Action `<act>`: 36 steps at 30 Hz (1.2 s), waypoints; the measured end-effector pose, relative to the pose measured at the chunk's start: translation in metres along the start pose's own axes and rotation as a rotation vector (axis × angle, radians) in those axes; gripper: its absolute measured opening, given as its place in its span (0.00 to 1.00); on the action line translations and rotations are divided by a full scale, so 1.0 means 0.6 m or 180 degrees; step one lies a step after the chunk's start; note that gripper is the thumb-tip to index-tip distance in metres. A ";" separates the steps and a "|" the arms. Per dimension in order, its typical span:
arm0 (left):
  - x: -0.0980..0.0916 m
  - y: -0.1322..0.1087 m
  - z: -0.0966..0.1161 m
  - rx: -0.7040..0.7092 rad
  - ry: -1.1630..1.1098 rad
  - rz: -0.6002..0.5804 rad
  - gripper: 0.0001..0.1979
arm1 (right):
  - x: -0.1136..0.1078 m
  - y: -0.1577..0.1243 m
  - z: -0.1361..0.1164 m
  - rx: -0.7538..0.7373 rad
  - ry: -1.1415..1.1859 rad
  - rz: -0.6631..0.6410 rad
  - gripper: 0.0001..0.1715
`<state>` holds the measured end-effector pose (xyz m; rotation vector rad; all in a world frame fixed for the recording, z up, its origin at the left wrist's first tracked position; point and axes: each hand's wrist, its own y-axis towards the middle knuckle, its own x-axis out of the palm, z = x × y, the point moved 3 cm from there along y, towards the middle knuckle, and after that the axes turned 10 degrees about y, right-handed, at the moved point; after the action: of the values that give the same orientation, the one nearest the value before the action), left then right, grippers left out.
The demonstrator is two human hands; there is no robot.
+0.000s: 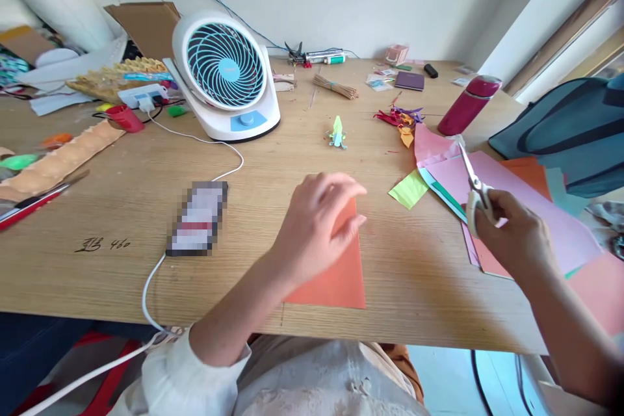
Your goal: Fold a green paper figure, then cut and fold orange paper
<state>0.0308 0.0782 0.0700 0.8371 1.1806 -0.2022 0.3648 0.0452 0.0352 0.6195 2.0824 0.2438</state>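
My left hand (316,227) hovers over a sheet of orange paper (341,279) near the table's front edge. Its fingers are curved, with a gap between them and the thumb, and nothing shows in them; part of the sheet is hidden beneath. On the right, my right hand (521,240) grips a pair of scissors (475,185) by the pale handles, blades pointing up and away. Below the scissors lies a spread of coloured paper (531,208), mostly pink. A small yellow-green slip (409,190) lies left of that pile. Farther back stands a small folded green paper figure (337,133).
A white fan (227,71) stands at the back left, with a phone (197,218) and its white cable in front. A red bottle (468,104), coloured paper scraps (402,120) and a teal bag (565,130) are on the right. A utility knife (39,205) lies far left.
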 end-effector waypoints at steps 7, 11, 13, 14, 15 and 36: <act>0.091 0.037 -0.090 -0.0367 -0.0061 -0.1389 0.15 | 0.081 0.030 -0.122 -0.0365 0.1323 -0.0530 0.09; 0.098 0.046 -0.119 -0.0381 -0.0030 -0.1742 0.20 | 0.147 0.032 -0.139 -0.0406 0.1586 -0.0719 0.09; 0.095 0.048 -0.111 -0.0407 0.0071 -0.1893 0.27 | 0.174 0.020 -0.138 -0.0284 0.1804 -0.0849 0.08; 0.094 0.049 -0.102 -0.0430 0.0226 -0.2056 0.31 | 0.184 0.013 -0.136 -0.0255 0.1837 -0.0890 0.07; 0.092 0.052 -0.092 -0.0479 0.0410 -0.2148 0.34 | 0.191 0.006 -0.134 -0.0234 0.1860 -0.0921 0.05; 0.090 0.152 -0.104 -0.0262 -0.0726 -0.1880 0.06 | 0.208 -0.017 -0.134 0.0792 0.3826 -0.1680 0.26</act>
<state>0.0570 0.1976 0.0578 0.3618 1.1840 -0.7084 0.2383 0.1062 -0.0148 -0.0394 3.3722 0.0268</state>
